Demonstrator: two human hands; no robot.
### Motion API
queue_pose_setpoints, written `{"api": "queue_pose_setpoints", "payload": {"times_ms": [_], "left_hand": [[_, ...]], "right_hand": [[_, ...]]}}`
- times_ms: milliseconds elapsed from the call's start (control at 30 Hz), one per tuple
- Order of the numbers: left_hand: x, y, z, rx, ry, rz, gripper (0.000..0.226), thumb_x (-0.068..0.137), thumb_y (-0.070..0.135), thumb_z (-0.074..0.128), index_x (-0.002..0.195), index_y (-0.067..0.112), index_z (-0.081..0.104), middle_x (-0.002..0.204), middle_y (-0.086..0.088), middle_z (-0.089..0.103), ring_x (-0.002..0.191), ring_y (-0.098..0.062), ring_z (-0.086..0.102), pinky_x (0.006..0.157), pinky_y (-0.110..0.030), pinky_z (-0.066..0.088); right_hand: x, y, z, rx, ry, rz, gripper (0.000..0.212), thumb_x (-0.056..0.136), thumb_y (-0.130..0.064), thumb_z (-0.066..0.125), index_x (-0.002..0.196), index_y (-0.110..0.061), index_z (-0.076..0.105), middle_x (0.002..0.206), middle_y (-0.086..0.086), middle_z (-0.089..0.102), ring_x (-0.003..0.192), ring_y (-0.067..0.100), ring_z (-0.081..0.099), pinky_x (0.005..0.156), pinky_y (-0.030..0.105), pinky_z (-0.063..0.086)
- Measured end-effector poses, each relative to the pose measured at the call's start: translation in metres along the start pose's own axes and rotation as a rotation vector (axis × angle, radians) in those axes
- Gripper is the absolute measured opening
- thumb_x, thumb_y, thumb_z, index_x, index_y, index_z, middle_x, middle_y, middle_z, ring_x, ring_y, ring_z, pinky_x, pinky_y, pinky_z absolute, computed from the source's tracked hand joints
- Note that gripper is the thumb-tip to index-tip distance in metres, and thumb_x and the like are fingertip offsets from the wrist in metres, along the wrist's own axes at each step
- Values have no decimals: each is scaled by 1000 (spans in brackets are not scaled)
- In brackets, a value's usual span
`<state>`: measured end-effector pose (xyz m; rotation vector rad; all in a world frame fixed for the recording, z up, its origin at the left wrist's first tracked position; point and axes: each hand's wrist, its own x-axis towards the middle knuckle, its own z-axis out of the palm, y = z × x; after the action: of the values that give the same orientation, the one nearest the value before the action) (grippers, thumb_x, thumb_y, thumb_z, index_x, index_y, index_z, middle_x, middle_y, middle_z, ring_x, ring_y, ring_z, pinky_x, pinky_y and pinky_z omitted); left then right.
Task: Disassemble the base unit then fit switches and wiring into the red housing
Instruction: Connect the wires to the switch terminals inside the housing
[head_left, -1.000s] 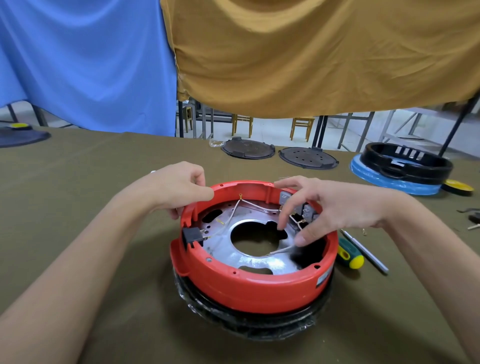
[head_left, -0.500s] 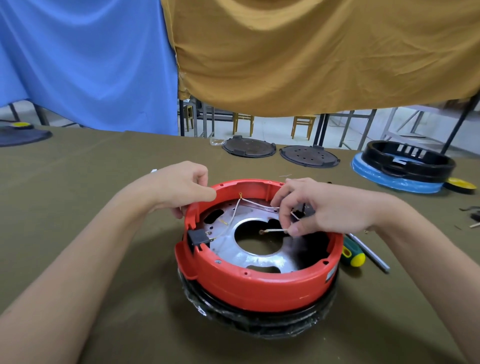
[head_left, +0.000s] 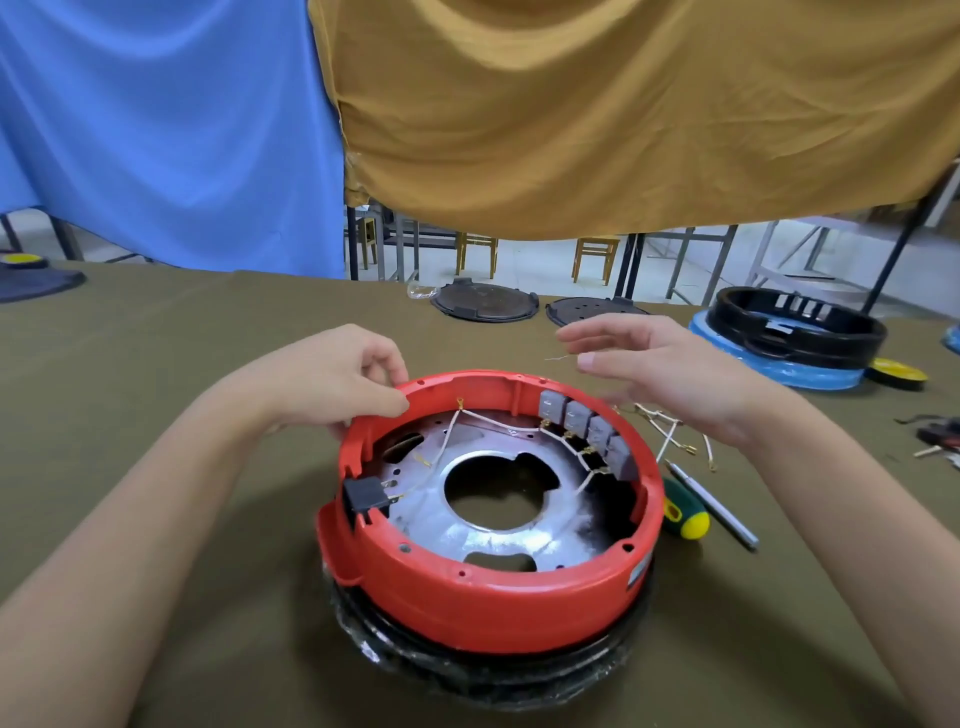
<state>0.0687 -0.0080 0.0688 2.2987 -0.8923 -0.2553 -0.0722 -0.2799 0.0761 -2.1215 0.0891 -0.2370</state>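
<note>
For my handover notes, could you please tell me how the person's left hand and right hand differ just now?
The left hand grips the back-left rim of the red housing with curled fingers; the right hand hangs open above the table behind the housing's right side, fingers straight, holding nothing. The left touches the housing; the right touches nothing that shows. Both are bare and reach in from the near edge.

From my feed: both forearms run off the bottom edge, and my right hand (head_left: 670, 379) is motion-blurred, fingertips indistinct. The red housing (head_left: 498, 592) hides most of the black wrapped base (head_left: 483, 675) beneath it. At the right edge, small tools (head_left: 937, 436) are cut off, too blurred to identify.
</note>
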Motion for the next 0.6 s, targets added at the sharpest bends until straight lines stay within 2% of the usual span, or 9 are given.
{"api": "queue_pose_setpoints", "payload": {"times_ms": [67, 133, 233, 333, 400, 500, 600], "left_hand": [[-1, -3, -6, 72, 11, -34, 11, 83, 15, 70, 93, 18, 67, 70, -6, 62, 48, -11, 57, 44, -24, 45], [-5, -8, -14, 110, -51, -127, 21, 81, 21, 70, 101, 24, 62, 74, -8, 63, 49, -14, 59, 45, -25, 47], [-13, -14, -25, 83, -157, -238, 29, 78, 38, 71, 104, 28, 61, 82, -10, 66, 57, -18, 64, 51, -30, 54], [-6, -12, -15, 62, 28, -114, 18, 89, 44, 68, 100, 30, 66, 88, -2, 65, 65, -13, 63, 62, -28, 51], [-1, -9, -4, 194, 74, -25, 17, 94, 46, 59, 97, 31, 68, 84, 6, 66, 72, -11, 61, 72, -30, 46], [1, -6, 1, 358, 82, 10, 17, 96, 43, 58, 86, 33, 68, 71, 14, 63, 69, -2, 55, 65, -27, 38], [1, -5, -1, 398, 126, -6, 8, 93, 35, 61, 88, 32, 66, 74, 11, 65, 71, -5, 58, 62, -28, 40]], "right_hand": [[4, 10, -6, 18, 124, 63, 22, 93, -21, 64, 108, -36, 70, 113, -9, 68, 106, 8, 65, 87, 36, 58], [7, 19, -12, 23, 228, 148, 20, 94, -18, 62, 109, -29, 69, 109, -1, 69, 101, 13, 67, 84, 36, 59], [10, 34, -18, 8, 287, 267, 17, 92, -9, 59, 105, -17, 67, 101, 11, 71, 86, 16, 68, 71, 28, 60], [12, 47, -20, -89, 291, 352, 17, 89, -3, 56, 103, -7, 66, 88, 11, 71, 66, 14, 62, 49, 17, 50], [13, 55, -23, -148, 308, 381, 17, 88, -3, 55, 100, -1, 66, 83, 12, 70, 62, 15, 58, 49, 19, 48], [13, 63, -24, -226, 331, 412, 15, 85, -6, 57, 91, -1, 70, 83, 15, 73, 61, 16, 58, 56, 25, 52], [12, 65, -19, -359, 258, 428, 11, 80, -19, 67, 80, -9, 73, 71, 8, 71, 59, 15, 57, 61, 31, 51]]}}
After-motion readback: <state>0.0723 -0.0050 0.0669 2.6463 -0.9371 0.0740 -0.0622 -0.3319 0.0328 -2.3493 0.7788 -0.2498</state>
